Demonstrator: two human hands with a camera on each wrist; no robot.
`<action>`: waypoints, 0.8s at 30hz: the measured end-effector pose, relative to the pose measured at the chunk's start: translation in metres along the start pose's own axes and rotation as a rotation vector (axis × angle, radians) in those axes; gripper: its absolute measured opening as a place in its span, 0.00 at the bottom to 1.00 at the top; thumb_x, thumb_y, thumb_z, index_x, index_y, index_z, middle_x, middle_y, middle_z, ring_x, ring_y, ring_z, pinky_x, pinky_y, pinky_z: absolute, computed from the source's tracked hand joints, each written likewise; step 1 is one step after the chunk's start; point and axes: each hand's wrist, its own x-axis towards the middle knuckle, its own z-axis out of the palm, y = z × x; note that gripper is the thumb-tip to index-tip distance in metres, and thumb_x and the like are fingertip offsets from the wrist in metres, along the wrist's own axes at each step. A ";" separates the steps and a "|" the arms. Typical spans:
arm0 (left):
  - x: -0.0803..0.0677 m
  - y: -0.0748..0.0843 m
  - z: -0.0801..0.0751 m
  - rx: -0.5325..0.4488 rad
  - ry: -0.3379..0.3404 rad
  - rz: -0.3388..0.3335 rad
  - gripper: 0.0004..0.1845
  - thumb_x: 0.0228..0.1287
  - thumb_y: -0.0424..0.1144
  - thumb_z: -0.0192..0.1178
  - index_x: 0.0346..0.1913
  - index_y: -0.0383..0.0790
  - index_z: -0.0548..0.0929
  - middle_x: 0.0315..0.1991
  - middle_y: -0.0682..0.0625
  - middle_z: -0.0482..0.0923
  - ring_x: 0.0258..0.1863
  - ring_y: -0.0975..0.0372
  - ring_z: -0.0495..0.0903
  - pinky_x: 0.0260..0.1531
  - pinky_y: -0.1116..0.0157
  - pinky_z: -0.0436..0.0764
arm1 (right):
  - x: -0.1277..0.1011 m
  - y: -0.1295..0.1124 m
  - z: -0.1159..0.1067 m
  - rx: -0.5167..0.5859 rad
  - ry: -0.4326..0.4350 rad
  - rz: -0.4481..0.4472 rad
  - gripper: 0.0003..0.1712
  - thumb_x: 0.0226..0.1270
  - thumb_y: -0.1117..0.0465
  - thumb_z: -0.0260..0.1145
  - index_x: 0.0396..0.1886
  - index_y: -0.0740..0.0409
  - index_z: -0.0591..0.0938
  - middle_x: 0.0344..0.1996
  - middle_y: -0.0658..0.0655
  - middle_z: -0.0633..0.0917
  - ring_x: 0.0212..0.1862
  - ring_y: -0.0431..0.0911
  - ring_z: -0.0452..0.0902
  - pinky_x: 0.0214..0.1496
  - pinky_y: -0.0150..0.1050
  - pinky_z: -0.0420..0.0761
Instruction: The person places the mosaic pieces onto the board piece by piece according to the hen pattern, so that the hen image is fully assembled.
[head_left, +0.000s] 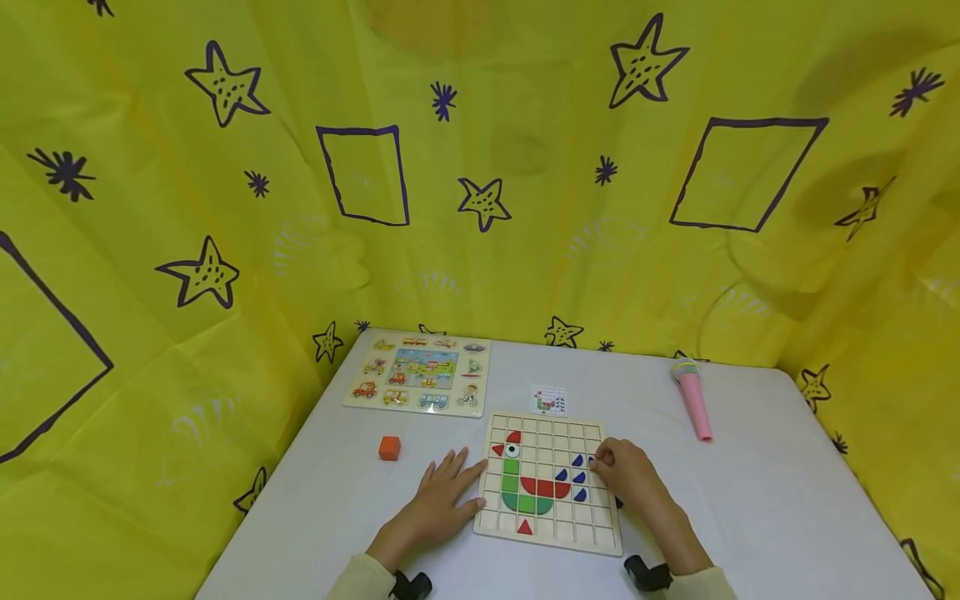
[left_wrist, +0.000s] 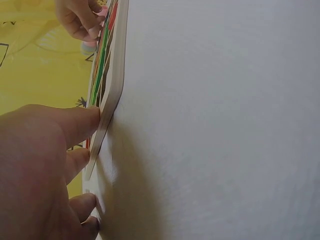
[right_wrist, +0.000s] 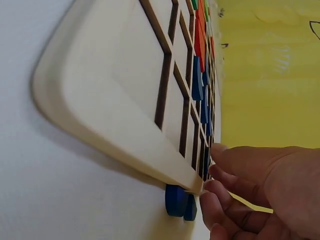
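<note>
A wooden grid board point(head_left: 585, 533) lies on the table, bearing red, green and blue shapes and an eye tile point(head_left: 512, 450) laid out like a bird. My right hand point(head_left: 628, 475) is at its right edge, thumb and forefinger pinching a blue quarter-circle piece point(head_left: 592, 460), mostly hidden by the fingertips. Several blue quarter-circle pieces point(head_left: 580, 495) sit in cells just left of it. Two more blue pieces point(right_wrist: 175, 201) lie on the table under the right edge. My left hand point(head_left: 441, 500) has its fingers spread, thumb and forefinger touching the board's left edge.
Behind the board lies a small pattern card point(head_left: 549, 401) with a similar bird. A vehicle picture puzzle point(head_left: 367, 375) is at the back left, with an orange cube point(head_left: 389, 448) in front of it. A pink toy microphone point(head_left: 696, 404) lies at the right. Yellow curtain point(head_left: 480, 267) surrounds the table.
</note>
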 end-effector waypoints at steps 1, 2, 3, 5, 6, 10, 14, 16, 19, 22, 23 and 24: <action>0.000 0.000 0.000 0.001 -0.001 -0.002 0.34 0.77 0.57 0.58 0.82 0.56 0.67 0.85 0.42 0.54 0.85 0.42 0.48 0.80 0.34 0.45 | 0.000 0.000 0.000 0.000 0.001 -0.002 0.06 0.71 0.65 0.72 0.39 0.64 0.83 0.31 0.56 0.80 0.35 0.48 0.74 0.36 0.40 0.77; 0.000 0.000 0.000 0.001 -0.002 -0.004 0.34 0.77 0.57 0.58 0.82 0.56 0.67 0.85 0.42 0.54 0.85 0.42 0.48 0.80 0.34 0.45 | 0.000 0.001 -0.001 -0.002 0.001 -0.004 0.06 0.71 0.66 0.72 0.39 0.64 0.83 0.31 0.56 0.80 0.35 0.48 0.74 0.36 0.41 0.77; -0.001 0.001 0.000 0.001 -0.003 -0.006 0.34 0.77 0.57 0.58 0.82 0.56 0.67 0.85 0.42 0.54 0.85 0.42 0.48 0.80 0.34 0.45 | 0.000 0.001 -0.001 -0.005 0.001 -0.004 0.05 0.71 0.66 0.72 0.38 0.64 0.83 0.31 0.56 0.80 0.35 0.48 0.74 0.36 0.41 0.77; -0.001 0.001 0.000 -0.001 -0.003 -0.007 0.34 0.77 0.57 0.59 0.81 0.56 0.67 0.85 0.42 0.54 0.85 0.42 0.48 0.80 0.34 0.45 | 0.001 0.002 -0.001 -0.014 0.001 0.000 0.05 0.71 0.66 0.71 0.38 0.64 0.83 0.31 0.56 0.80 0.35 0.48 0.74 0.37 0.42 0.77; -0.001 0.001 0.000 -0.002 -0.002 -0.008 0.34 0.77 0.57 0.59 0.81 0.56 0.67 0.85 0.42 0.54 0.85 0.42 0.48 0.80 0.34 0.45 | 0.001 0.003 0.000 -0.018 0.002 0.002 0.05 0.71 0.66 0.71 0.38 0.65 0.83 0.31 0.56 0.80 0.35 0.48 0.74 0.37 0.42 0.78; 0.000 0.001 0.000 -0.004 -0.001 -0.005 0.34 0.76 0.57 0.59 0.81 0.56 0.67 0.85 0.42 0.54 0.85 0.42 0.48 0.80 0.34 0.45 | 0.000 0.004 0.001 -0.022 0.008 0.027 0.06 0.71 0.65 0.71 0.37 0.65 0.83 0.31 0.57 0.81 0.34 0.48 0.74 0.34 0.40 0.78; 0.000 -0.001 0.001 0.003 0.002 -0.002 0.34 0.77 0.57 0.58 0.82 0.56 0.66 0.85 0.42 0.54 0.85 0.42 0.48 0.80 0.34 0.45 | -0.001 0.004 0.001 -0.026 0.013 0.042 0.07 0.70 0.65 0.71 0.35 0.64 0.82 0.30 0.57 0.80 0.32 0.48 0.74 0.30 0.39 0.76; 0.001 -0.002 0.002 0.006 0.004 -0.001 0.34 0.78 0.58 0.57 0.82 0.56 0.66 0.85 0.42 0.53 0.85 0.43 0.48 0.81 0.35 0.45 | -0.001 0.003 0.002 -0.028 0.013 0.047 0.07 0.69 0.65 0.71 0.34 0.64 0.81 0.29 0.57 0.80 0.31 0.48 0.74 0.29 0.38 0.76; 0.002 -0.003 0.003 0.007 0.006 0.000 0.34 0.78 0.58 0.57 0.82 0.56 0.66 0.85 0.43 0.53 0.85 0.43 0.47 0.81 0.35 0.44 | -0.001 0.003 0.002 -0.026 0.014 0.058 0.07 0.69 0.65 0.70 0.33 0.64 0.81 0.28 0.57 0.79 0.30 0.47 0.74 0.27 0.38 0.75; 0.003 -0.004 0.004 0.010 0.000 -0.007 0.34 0.78 0.58 0.56 0.82 0.58 0.65 0.85 0.44 0.53 0.86 0.44 0.46 0.81 0.36 0.44 | -0.001 0.003 0.001 -0.026 0.021 0.061 0.07 0.68 0.65 0.71 0.33 0.63 0.81 0.28 0.57 0.79 0.30 0.47 0.73 0.27 0.38 0.74; 0.003 -0.005 0.004 0.011 0.001 -0.005 0.34 0.78 0.58 0.57 0.82 0.57 0.66 0.85 0.43 0.53 0.85 0.43 0.47 0.81 0.35 0.44 | -0.002 0.002 0.001 -0.025 0.023 0.061 0.08 0.67 0.65 0.71 0.33 0.63 0.81 0.28 0.57 0.79 0.29 0.47 0.73 0.27 0.38 0.74; 0.003 -0.005 0.004 0.013 0.001 -0.005 0.34 0.78 0.58 0.57 0.82 0.57 0.66 0.85 0.43 0.53 0.85 0.44 0.47 0.81 0.35 0.44 | -0.002 0.002 0.001 -0.023 0.026 0.060 0.08 0.67 0.65 0.71 0.33 0.63 0.81 0.28 0.57 0.79 0.30 0.48 0.73 0.27 0.38 0.74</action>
